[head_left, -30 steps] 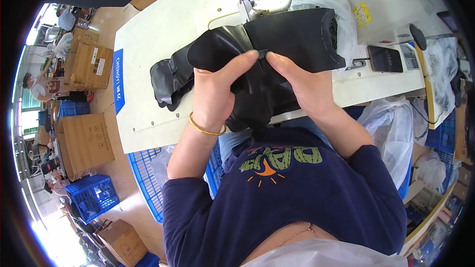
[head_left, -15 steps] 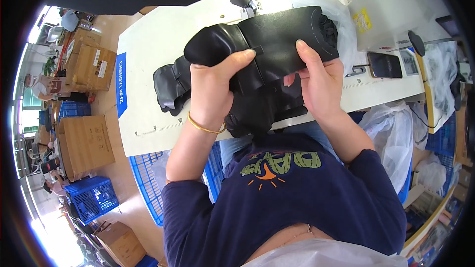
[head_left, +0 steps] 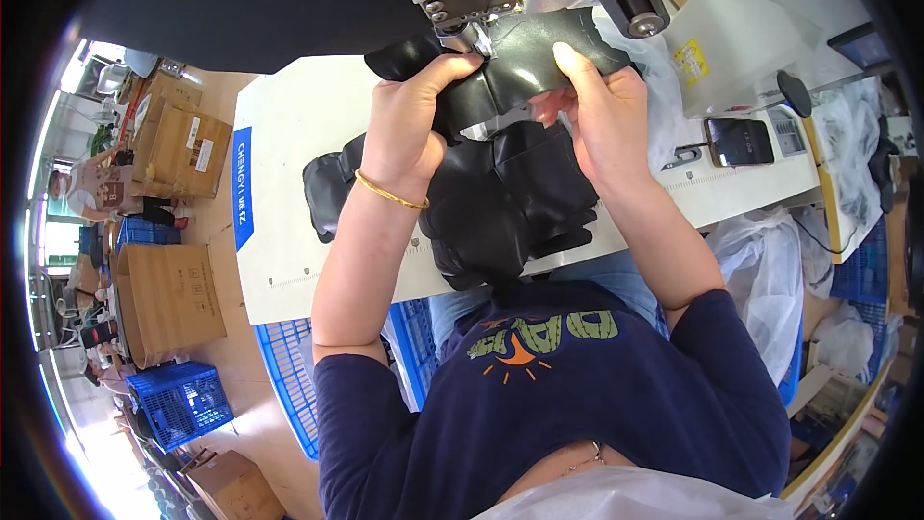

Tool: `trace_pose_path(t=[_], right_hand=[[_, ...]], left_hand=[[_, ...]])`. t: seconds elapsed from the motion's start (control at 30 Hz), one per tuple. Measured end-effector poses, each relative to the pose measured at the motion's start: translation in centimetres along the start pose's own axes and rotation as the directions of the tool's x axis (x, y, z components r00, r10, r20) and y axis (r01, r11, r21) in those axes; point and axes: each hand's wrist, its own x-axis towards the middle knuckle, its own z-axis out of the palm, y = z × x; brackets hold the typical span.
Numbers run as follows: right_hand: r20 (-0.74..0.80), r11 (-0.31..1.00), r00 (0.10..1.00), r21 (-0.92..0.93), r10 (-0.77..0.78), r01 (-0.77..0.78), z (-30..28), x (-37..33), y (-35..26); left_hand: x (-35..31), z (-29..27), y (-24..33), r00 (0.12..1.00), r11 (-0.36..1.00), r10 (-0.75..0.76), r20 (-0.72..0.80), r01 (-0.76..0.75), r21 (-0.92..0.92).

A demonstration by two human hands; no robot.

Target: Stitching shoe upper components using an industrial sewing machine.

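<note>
Both my hands grip one black leather-like piece (head_left: pixel 525 56) with a seam across it, raised at the sewing machine's needle area (head_left: pixel 472 37). My left hand (head_left: pixel 412 125) pinches its near left part, thumb on top beside the presser foot. Toward the right end, my right hand (head_left: pixel 604 120) holds it with the thumb above and the fingers underneath. Below the hands, a pile of black leather-like pieces (head_left: pixel 510 197) lies at the table's near edge. Another folded black bundle (head_left: pixel 327 191) rests left of my left wrist.
A white sewing table (head_left: pixel 289 221) carries a phone (head_left: pixel 739 142) at the right. Clear plastic bags (head_left: pixel 765 274) hang by the right edge. Blue crates (head_left: pixel 289 366) stand below the table. Cartons (head_left: pixel 168 303) line the floor at left, where a person (head_left: pixel 91 188) is.
Both hands have moved the black piece away from me, up to the needle area. More of the pile beneath now shows, and the machine head appears lower in view.
</note>
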Motion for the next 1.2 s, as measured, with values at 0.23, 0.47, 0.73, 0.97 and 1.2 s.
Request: trace_pose_path(t=[0.23, 0.47, 0.73, 0.97, 1.2], right_hand=[[-0.016, 1.0, 1.0, 0.02, -0.021, 0.022, 0.09, 0.05, 0.18], [0.005, 0.999, 0.999, 0.003, -0.045, 0.045, 0.01, 0.08, 0.39], [0.0, 0.998, 0.998, -0.002, -0.057, 0.057, 0.0, 0.13, 0.41], [0.005, 0.998, 0.998, -0.005, -0.058, 0.058, -0.1, 0.18, 0.37], [0.003, 0.998, 0.998, -0.018, -0.061, 0.061, -0.06, 0.18, 0.39]], left_hand=[[0.11, -0.03, 0.05, 0.999, 0.998, 0.044, 0.024, -0.045, 0.054], [0.03, -0.06, -0.01, 0.999, 0.998, 0.048, 0.024, -0.049, 0.048], [0.1, -0.04, -0.03, 0.999, 0.998, 0.032, 0.007, -0.033, 0.058], [0.16, -0.33, 0.01, 0.998, 0.997, 0.047, 0.051, -0.05, 0.062], [0.18, -0.33, 0.01, 0.997, 0.997, 0.054, 0.057, -0.057, 0.058]])
